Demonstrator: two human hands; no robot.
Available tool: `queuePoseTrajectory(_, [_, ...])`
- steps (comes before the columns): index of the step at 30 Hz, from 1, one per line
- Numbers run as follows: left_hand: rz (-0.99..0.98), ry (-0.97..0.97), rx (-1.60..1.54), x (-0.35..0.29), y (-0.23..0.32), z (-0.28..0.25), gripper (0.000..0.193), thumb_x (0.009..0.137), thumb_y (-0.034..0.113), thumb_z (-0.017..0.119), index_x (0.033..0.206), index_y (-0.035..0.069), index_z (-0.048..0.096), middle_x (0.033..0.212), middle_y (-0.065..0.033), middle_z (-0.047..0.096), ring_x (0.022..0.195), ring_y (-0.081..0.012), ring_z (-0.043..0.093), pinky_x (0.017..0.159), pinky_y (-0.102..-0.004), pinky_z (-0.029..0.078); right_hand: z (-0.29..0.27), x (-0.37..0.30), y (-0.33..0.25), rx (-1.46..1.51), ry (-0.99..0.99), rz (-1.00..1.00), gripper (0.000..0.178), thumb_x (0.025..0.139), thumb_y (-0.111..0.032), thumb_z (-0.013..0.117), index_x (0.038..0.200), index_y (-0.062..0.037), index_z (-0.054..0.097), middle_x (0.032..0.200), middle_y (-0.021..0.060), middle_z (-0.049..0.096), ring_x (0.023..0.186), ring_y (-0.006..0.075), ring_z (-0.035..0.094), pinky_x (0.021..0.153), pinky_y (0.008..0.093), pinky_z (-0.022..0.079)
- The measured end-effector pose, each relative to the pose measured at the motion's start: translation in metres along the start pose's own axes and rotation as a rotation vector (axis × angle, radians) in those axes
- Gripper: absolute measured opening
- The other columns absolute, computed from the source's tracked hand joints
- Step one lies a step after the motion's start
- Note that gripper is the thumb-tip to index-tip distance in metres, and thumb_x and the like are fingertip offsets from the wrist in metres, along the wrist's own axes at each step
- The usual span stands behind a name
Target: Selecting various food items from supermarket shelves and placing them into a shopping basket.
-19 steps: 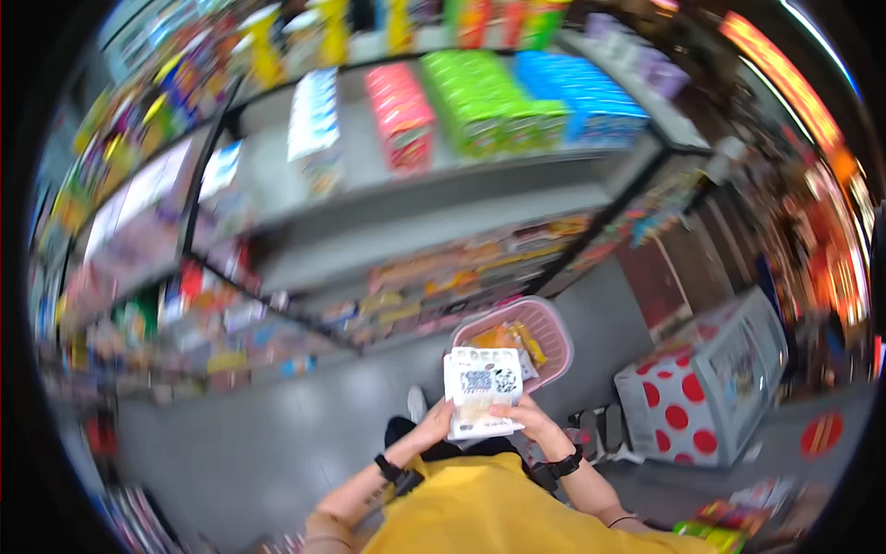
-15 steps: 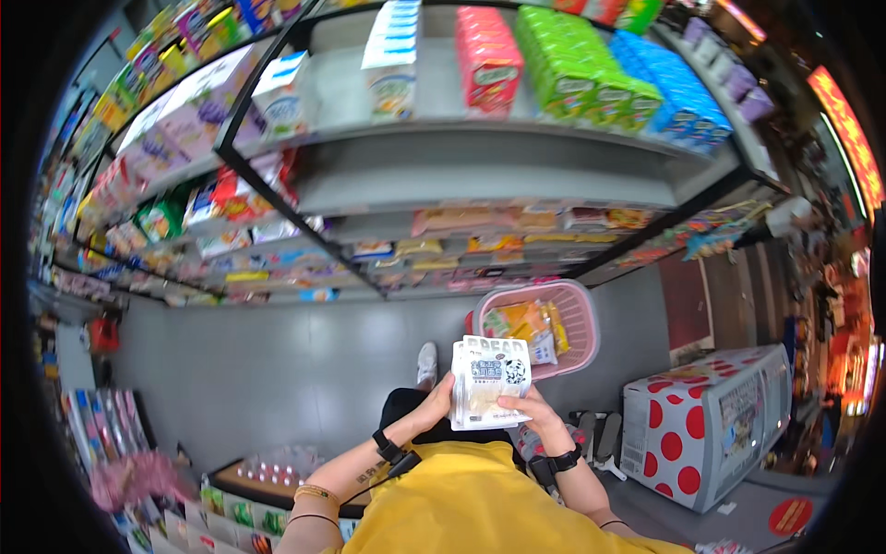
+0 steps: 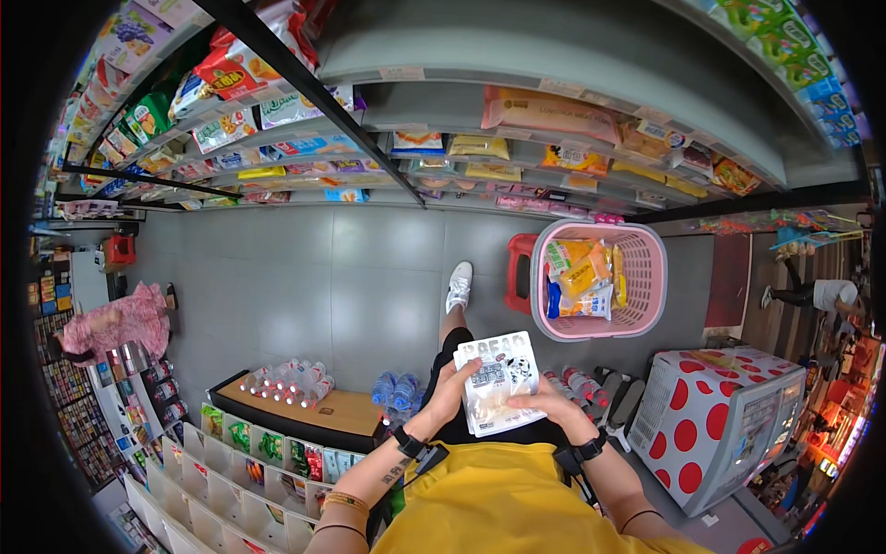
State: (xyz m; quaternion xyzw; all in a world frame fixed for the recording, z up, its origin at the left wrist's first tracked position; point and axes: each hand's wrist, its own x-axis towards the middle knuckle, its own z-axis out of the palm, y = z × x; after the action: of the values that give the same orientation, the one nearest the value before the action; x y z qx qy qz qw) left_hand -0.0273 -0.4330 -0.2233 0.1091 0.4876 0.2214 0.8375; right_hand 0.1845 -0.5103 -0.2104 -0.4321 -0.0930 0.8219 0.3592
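Note:
In front of my waist I hold a white bread pack with a panda picture and a see-through lower window. A second edge shows behind it, so more than one pack may be stacked there. My left hand is closed round its left side, fingers partly hidden behind. Gripping the lower right side is my right hand, with the thumb over the front. Beyond the pack, to the right, stands a pink basket holding several yellow, orange and blue-white snack packs.
The basket sits over a red stool. Ahead runs a grey shelf with packaged food. A red-dotted freezer stands at the right. Behind left are bottles on a low wooden bench and white snack bins. Other people are at both sides.
My view has tipped down, bringing the lower shelves, the floor and the bottles further into sight. The pack stays gripped in both hands; the basket appears higher and further right.

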Motion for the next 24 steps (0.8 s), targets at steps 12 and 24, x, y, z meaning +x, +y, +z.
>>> queuePoseTrajectory(12, [-0.016, 0.029, -0.039, 0.011, 0.004, 0.001, 0.03, 0.1, 0.018, 0.057, 0.12, -0.003, 0.058, 0.114, -0.0119, 0.067, 0.102, -0.02, 0.066, 0.09, -0.0331, 0.053, -0.006, 0.002, 0.001, -0.016, -0.024, -0.039, 0.09, 0.078, -0.009, 0.08, 0.149, 0.0007, 0.027, 0.141, 0.0078, 0.048, 0.13, 0.0173, 0.044, 0.11, 0.0318, 0.034])
queuePoseTrajectory(24, [-0.015, -0.225, 0.191, 0.032, 0.005, 0.038, 0.05, 0.105, 0.045, 0.038, 0.131, 0.004, 0.049, 0.128, -0.0095, 0.057, 0.116, -0.0196, 0.055, 0.103, -0.0378, 0.042, -0.047, -0.035, 0.016, 0.182, 0.085, -0.162, 0.074, 0.077, -0.003, 0.078, 0.142, 0.0007, 0.042, 0.129, 0.0101, 0.06, 0.119, 0.0197, 0.058, 0.101, 0.0341, 0.046])
